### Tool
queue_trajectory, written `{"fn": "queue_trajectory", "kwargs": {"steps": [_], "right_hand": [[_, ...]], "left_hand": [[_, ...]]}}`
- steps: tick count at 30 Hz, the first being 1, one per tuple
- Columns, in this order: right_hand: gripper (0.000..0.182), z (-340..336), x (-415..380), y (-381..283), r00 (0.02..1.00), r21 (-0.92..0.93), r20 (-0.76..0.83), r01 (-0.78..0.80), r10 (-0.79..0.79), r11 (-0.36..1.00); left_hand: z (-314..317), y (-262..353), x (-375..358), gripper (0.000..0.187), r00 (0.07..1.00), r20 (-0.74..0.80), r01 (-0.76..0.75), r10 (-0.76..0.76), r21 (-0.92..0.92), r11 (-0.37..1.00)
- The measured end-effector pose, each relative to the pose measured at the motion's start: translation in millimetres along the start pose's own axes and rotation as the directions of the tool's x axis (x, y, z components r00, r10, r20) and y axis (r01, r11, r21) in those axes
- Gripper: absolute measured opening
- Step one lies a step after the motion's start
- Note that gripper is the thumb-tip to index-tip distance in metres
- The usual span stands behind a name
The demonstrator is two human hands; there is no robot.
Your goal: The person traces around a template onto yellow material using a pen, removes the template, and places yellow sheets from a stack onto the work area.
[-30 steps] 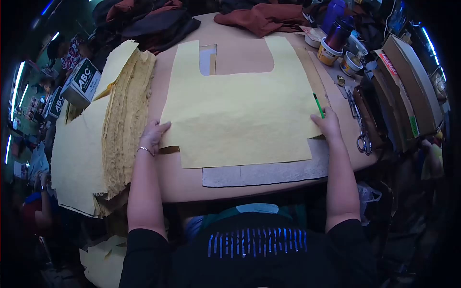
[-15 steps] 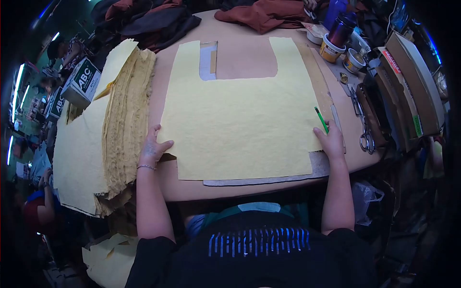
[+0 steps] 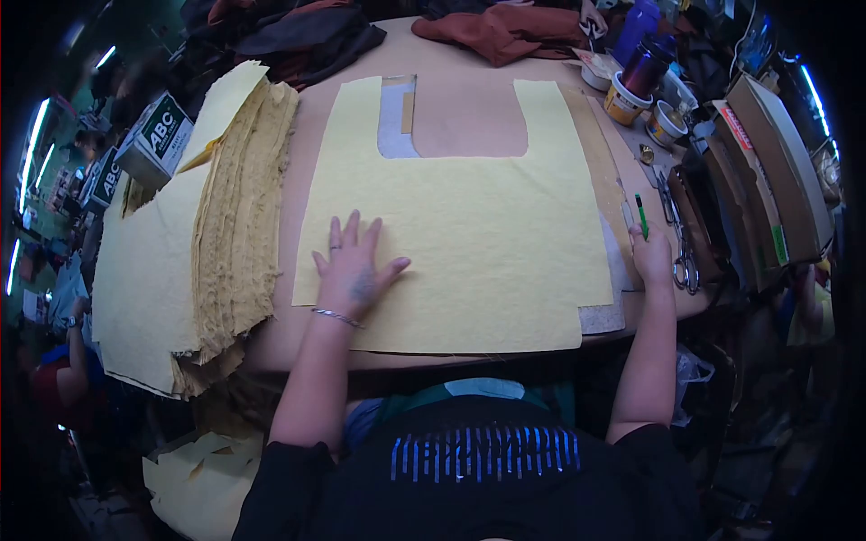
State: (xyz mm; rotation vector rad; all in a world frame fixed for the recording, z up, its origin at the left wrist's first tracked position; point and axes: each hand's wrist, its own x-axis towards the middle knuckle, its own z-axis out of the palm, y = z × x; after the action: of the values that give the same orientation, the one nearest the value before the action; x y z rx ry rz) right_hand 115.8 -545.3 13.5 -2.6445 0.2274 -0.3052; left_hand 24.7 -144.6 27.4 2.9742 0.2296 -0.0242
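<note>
A pale yellow sheet [image 3: 451, 234] with a U-shaped cutout at its far edge lies flat on the table. My left hand [image 3: 350, 270] rests on its left part, fingers spread, a ring and a bracelet on. Beyond the sheet's right edge is my right hand [image 3: 651, 251], closed round a green pencil [image 3: 641, 212] that points away from me. A grey board [image 3: 602, 318] shows from under the sheet at the lower right, and again inside the cutout. Scissors [image 3: 686, 261] lie just right of my right hand.
A thick stack of yellow sheets [image 3: 236, 207] stands at the left, with an ABC box [image 3: 155, 142] on it. Dark and rust cloth [image 3: 501, 34] lies at the back, near another person's hand [image 3: 593, 16]. Tubs [image 3: 624, 101] and cardboard [image 3: 778, 162] are at the right.
My left hand has moved from the sheet's left edge onto its surface. My right hand has left the right edge and moved right with the pencil. The sheet sits slightly lower over the board.
</note>
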Motion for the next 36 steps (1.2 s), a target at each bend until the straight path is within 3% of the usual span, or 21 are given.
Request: {"fn": "queue_trajectory", "kwargs": {"steps": [4,7,10,12,13,17,22,25,28,32,35,36], "right_hand": [[0.026,25.8,30.0,27.9,0.978,-0.288,-0.182,0.049,-0.105,0.956],[0.030,29.5,36.1,26.9,0.991,-0.204,-0.114,0.042,-0.067,0.978],[0.031,18.2,47.1,9.9,0.986,-0.040,0.077,-0.147,0.150,0.988],[0.031,7.9,54.2,12.2,0.946,0.379,0.278,-0.268,0.167,0.886],[0.031,1.9,56.6,13.6,0.916,0.550,0.375,-0.343,0.142,0.762],[0.031,-31.3,57.5,3.1,0.898,0.769,0.427,-0.301,-0.103,0.564],[0.027,-60.9,53.9,-6.2,0.924,0.827,0.328,-0.183,-0.194,0.531],[0.026,-94.2,47.3,-14.1,0.968,0.771,0.166,-0.009,-0.187,0.637],[0.025,-138.1,43.2,-6.1,0.987,0.668,-0.118,0.163,-0.112,0.726],[0.025,-183.7,45.5,15.3,0.879,0.552,-0.446,0.419,-0.169,0.721],[0.026,-183.0,40.6,29.3,0.812,0.502,-0.579,0.293,0.065,0.814],[0.026,-173.6,46.4,50.2,0.798,0.265,-0.597,0.105,0.077,0.959]], "left_hand": [[22.7,4.4,5.7,0.069,1.000,-0.009,0.020,-0.020,-0.063,0.998],[27.6,4.1,4.3,0.069,0.999,-0.034,0.013,-0.015,-0.072,0.997],[28.0,2.8,3.0,0.071,0.999,-0.038,0.016,-0.018,-0.058,0.998],[27.2,1.2,4.6,0.073,0.999,-0.040,0.008,-0.010,-0.049,0.999],[28.8,0.5,4.4,0.073,0.999,-0.042,0.003,-0.005,-0.052,0.999],[26.9,3.2,2.2,0.076,0.999,-0.031,-0.010,0.008,-0.052,0.999],[25.6,3.3,2.5,0.077,0.999,-0.044,-0.001,-0.004,-0.099,0.995],[25.1,1.3,1.7,0.082,0.999,-0.040,0.000,-0.004,-0.113,0.994],[22.8,-0.3,0.5,0.086,1.000,-0.004,0.002,-0.003,-0.091,0.996],[19.0,6.9,0.6,0.088,1.000,0.025,0.011,-0.010,-0.038,0.999],[19.0,8.8,0.4,0.088,0.999,0.038,0.016,-0.015,-0.015,1.000],[19.7,10.1,0.4,0.088,0.999,0.038,0.013,-0.013,-0.016,1.000]]}}
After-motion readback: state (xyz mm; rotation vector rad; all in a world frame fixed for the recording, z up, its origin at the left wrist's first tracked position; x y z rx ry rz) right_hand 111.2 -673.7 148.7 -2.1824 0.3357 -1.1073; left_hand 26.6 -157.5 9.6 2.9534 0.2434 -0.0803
